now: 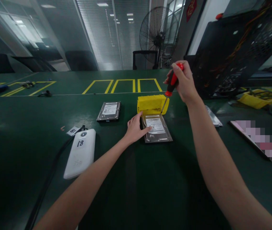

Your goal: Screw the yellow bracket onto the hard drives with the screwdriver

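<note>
A silver hard drive with a white label lies on the green table, against a yellow plastic box. My left hand rests on the drive's left edge, thumb on the label and fingers along the side. Wrapped round the handle of a red and black screwdriver is my right hand, above and behind the drive. The screwdriver slants down, its tip at the drive's far right corner, by the yellow box. Whether the tip touches a screw is too small to tell.
Another hard drive lies to the left. Nearer are a white device marked 18 and a black cable. At the right are a silver packet, a yellow tray and a large black case.
</note>
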`<action>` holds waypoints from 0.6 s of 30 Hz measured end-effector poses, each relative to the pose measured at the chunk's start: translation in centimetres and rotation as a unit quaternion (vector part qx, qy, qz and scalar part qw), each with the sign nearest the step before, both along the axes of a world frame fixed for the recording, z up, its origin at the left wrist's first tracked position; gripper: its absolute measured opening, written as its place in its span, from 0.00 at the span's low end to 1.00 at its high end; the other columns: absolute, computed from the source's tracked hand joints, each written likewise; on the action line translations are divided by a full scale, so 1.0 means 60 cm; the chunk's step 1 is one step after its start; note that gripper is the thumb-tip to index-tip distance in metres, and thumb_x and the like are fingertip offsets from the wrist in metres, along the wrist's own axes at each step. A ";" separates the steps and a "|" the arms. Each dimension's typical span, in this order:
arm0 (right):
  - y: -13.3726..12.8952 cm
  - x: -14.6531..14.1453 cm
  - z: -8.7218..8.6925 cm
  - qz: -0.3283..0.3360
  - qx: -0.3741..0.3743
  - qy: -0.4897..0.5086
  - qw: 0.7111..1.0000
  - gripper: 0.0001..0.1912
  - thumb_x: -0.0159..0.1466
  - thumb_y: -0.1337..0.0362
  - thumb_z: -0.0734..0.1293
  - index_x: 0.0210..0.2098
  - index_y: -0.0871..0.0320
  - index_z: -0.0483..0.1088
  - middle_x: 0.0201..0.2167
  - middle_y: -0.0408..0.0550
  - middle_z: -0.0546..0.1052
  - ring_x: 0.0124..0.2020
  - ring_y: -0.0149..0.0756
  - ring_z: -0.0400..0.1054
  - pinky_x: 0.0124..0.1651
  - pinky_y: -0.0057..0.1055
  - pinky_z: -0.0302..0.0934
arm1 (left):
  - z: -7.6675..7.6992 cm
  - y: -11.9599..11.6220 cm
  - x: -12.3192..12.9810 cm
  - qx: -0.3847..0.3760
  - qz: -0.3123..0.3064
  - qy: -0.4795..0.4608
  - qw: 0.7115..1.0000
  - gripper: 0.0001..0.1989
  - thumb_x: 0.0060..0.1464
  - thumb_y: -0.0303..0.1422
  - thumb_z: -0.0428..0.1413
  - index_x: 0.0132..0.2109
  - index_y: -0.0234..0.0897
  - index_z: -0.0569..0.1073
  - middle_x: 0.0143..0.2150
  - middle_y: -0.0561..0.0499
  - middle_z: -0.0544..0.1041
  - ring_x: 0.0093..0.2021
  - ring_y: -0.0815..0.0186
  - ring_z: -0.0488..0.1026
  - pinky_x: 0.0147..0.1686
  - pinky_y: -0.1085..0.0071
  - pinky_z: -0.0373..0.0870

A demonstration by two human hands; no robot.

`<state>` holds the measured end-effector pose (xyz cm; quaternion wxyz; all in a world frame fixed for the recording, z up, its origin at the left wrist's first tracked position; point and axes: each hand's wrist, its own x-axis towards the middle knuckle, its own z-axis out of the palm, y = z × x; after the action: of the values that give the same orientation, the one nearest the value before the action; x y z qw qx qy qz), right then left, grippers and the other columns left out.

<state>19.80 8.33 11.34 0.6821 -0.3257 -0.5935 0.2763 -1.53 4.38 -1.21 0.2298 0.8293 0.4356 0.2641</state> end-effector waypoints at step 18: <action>0.002 0.008 -0.002 -0.003 0.009 -0.042 0.999 0.12 0.57 0.50 0.64 0.35 0.47 0.62 0.31 0.41 0.71 0.28 0.32 0.67 0.28 0.33 0.64 | -0.001 -0.001 0.000 0.007 0.002 0.000 1.000 0.39 0.48 0.52 0.49 0.62 0.40 0.46 0.64 0.44 0.55 0.63 0.53 0.50 0.58 0.52 0.49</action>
<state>20.27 8.45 11.23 0.6606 -0.3327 -0.6231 0.2544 -1.56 4.34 -1.28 0.2230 0.8302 0.4354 0.2673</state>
